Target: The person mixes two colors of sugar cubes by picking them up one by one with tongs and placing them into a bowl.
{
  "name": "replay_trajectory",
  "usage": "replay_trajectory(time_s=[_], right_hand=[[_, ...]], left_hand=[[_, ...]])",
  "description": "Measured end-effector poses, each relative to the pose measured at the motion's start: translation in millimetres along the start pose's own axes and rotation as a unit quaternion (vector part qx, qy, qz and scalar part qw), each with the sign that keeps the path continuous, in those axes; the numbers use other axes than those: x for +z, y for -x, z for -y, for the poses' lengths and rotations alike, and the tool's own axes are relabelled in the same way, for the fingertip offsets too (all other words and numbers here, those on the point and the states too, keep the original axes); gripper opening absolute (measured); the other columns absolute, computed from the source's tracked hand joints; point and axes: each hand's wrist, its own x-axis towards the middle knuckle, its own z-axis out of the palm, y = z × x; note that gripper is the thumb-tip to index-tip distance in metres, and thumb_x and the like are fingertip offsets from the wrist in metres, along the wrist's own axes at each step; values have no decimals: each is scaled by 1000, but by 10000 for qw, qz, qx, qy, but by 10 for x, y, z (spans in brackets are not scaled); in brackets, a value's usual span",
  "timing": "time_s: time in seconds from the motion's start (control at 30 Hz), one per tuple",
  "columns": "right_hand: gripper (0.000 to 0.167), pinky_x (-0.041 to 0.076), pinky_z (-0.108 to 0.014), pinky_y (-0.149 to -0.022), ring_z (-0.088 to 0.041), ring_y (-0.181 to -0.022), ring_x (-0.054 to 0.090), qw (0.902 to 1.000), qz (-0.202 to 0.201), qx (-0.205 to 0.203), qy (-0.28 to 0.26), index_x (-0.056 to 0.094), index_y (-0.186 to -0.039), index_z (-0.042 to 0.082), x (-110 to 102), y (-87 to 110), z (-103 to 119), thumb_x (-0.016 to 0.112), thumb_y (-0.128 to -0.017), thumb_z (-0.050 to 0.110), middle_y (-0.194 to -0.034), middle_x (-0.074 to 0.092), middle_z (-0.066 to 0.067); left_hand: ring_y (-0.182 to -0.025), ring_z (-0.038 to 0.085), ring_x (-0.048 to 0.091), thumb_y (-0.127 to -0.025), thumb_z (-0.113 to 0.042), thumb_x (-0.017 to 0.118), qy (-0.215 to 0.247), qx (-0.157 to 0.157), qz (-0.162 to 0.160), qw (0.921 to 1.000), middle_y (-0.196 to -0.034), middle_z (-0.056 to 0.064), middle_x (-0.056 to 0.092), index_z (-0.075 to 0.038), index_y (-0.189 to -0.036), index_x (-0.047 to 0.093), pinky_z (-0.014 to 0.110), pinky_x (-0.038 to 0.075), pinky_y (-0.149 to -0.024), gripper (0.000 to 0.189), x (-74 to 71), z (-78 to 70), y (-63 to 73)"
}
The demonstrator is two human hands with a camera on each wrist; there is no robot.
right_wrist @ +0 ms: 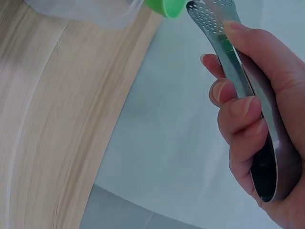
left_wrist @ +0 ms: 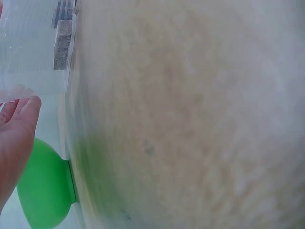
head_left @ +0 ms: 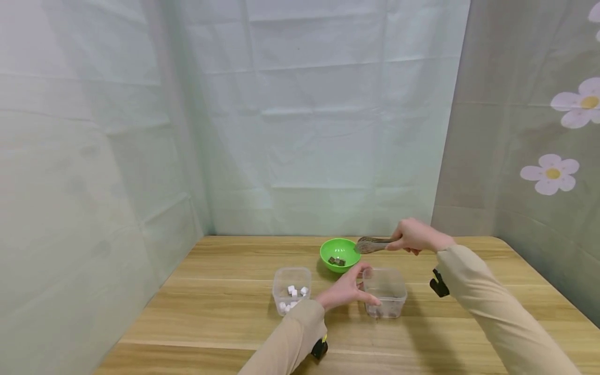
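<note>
My right hand grips metal tongs, their perforated ends close over the right rim of the green bowl. Several small dark brown cubes lie in that bowl. Nearer to me, my left hand holds a clear plastic container by its left side, thumb at the front and fingers toward the back. Through the container's wall, in the left wrist view, greyish-brown cubes show along its bottom. Fingertips of the left hand press against the clear wall there.
Left of my left hand stands a second clear container with several white cubes in it. Everything rests on a wooden table. A pale curtain hangs behind the table's far edge, and more cloth hangs at both sides.
</note>
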Motion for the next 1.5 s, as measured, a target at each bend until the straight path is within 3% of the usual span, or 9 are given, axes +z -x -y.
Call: replay_trajectory(time_s=[0.3,0.6,1.07,1.27,1.5], right_hand=[[24,34,-23,-34,-7,-32,33,9999,51,138,58,65,-59,18,32,-63,51,67,-83,18,-42,46,-2],[25,37,-25,-35,-8,-32,34,9998,43,195,64,64,-59,18,18,-44,51,65,-84,22,-45,48,-7],[41,35,-25,-37,-8,-33,36,9984,-144,374,401,43,-50,16,-164,283,100,67,-83,25,-44,42,1],[40,34,-25,-37,-8,-33,36,9977,-97,412,526,44,-51,16,-204,423,96,67,-82,27,-45,42,3],[33,44,-27,-41,-12,-32,41,9988,170,246,377,53,-53,18,-258,531,104,65,-83,26,-46,47,4]], left_hand=[[-111,10,38,-67,-21,81,-9,65,-35,10000,-122,-8,41,-15,-131,37,23,37,-88,77,17,-16,-4],[-111,10,38,-68,-21,80,58,52,6,10000,-122,-8,41,-15,-131,36,22,38,-87,77,19,-12,-7],[-113,11,38,-66,-22,81,73,-31,-21,10000,-125,-7,41,-11,-134,35,25,37,-90,83,9,-36,2],[-114,12,39,-65,-25,82,-11,-75,-48,10000,-126,-6,41,-10,-135,34,29,36,-91,86,-2,-2,10],[-114,13,39,-64,-25,82,-143,-82,-119,9998,-126,-5,41,-12,-135,35,30,36,-91,86,-29,1,23]])
